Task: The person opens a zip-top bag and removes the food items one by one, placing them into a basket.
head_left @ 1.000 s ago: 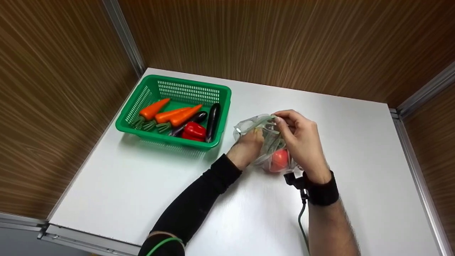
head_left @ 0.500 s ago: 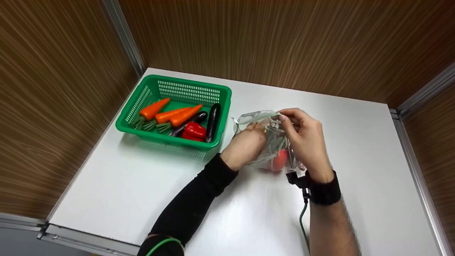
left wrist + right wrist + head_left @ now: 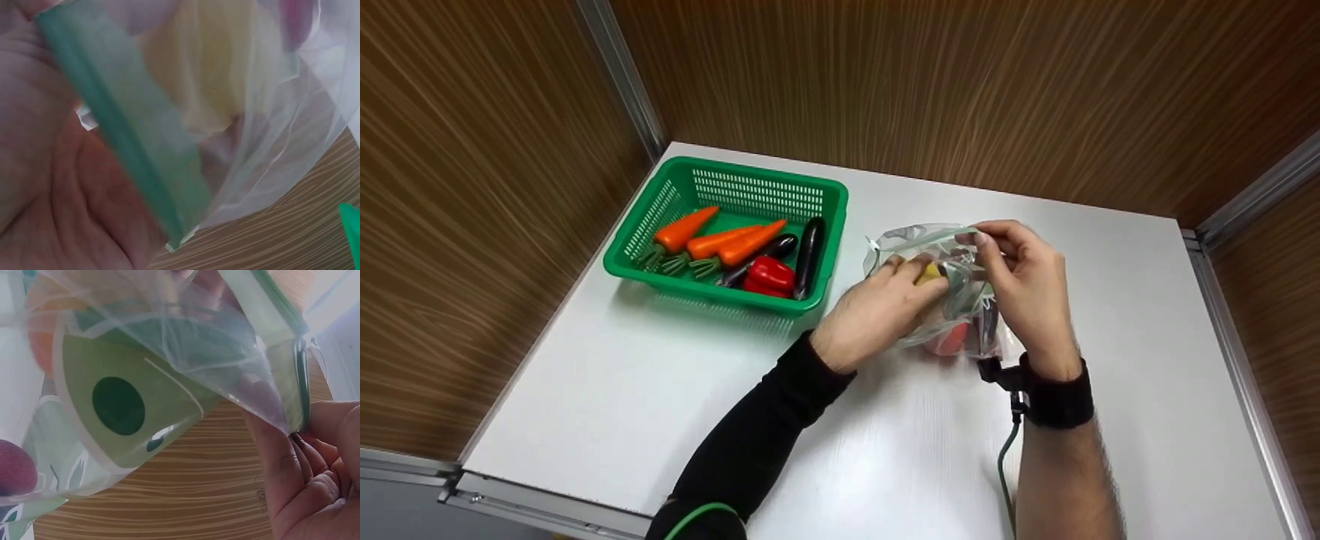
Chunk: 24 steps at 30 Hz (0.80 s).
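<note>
A clear zip bag point(image 3: 913, 234) with a green strip along its mouth is held above the table. My right hand point(image 3: 1027, 289) pinches the mouth's right edge, and the right wrist view shows thumb and finger on the green zip strip point(image 3: 304, 391). My left hand point(image 3: 877, 307) reaches into the opening, its fingers bent over a yellow thing point(image 3: 931, 274) that is mostly hidden. Through the plastic in the left wrist view the yellow thing point(image 3: 208, 62) looks blurred. Lower in the bag lie a red rounded thing point(image 3: 949, 341) and a dark one point(image 3: 987, 328).
A green basket point(image 3: 720, 171) stands at the back left of the white table point(image 3: 607, 390). In it are orange carrots point(image 3: 727, 241), dark eggplants point(image 3: 810, 251) and a red bell pepper point(image 3: 770, 276). Wood-patterned panels point(image 3: 922, 90) surround the table. A cable point(image 3: 1003, 469) trails from the right wrist.
My left hand has turned from a fist to a flatter pose and moved slightly right in the bag's mouth. The right hand has shifted up and right with the bag's edge.
</note>
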Available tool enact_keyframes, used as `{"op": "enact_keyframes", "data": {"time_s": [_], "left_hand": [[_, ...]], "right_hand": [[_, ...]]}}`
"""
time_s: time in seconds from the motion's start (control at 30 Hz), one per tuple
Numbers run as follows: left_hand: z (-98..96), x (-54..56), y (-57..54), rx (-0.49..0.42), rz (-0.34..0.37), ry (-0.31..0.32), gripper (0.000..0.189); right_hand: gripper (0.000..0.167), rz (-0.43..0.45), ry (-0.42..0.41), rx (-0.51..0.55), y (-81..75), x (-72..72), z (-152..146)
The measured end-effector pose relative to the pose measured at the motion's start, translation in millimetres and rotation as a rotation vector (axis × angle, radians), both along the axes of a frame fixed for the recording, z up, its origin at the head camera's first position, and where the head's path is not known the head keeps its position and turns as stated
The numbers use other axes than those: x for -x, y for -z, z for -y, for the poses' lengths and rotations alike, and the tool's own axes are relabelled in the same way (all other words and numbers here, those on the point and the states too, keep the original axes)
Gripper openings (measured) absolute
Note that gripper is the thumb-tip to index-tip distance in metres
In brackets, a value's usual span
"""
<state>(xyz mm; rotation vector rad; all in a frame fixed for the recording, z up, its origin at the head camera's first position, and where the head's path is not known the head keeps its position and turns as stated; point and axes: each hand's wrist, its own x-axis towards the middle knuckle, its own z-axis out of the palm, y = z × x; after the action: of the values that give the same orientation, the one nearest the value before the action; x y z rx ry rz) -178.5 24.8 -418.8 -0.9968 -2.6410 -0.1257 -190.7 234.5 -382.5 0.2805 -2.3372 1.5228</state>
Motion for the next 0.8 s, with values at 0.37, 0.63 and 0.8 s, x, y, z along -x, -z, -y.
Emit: {"op": "enact_keyframes", "data": {"time_s": [0.37, 0.63, 0.8], "left_hand": [[20.6, -10.3, -31.7, -0.120, 0.175, 0.078, 0.044], [48.1, -11.3, -48.7, -0.308, 0.246, 0.109, 0.048], [70.0, -8.1, -56.1, -0.389, 0.249, 0.049, 0.049]], "right_hand": [[0.021, 0.022, -0.011, 0.081, -2.2, 3.0, -10], [0.021, 0.049, 0.003, 0.122, -0.8, 5.6, -17], [0.020, 0.054, 0.015, 0.149, -1.0, 6.5, -19]]}}
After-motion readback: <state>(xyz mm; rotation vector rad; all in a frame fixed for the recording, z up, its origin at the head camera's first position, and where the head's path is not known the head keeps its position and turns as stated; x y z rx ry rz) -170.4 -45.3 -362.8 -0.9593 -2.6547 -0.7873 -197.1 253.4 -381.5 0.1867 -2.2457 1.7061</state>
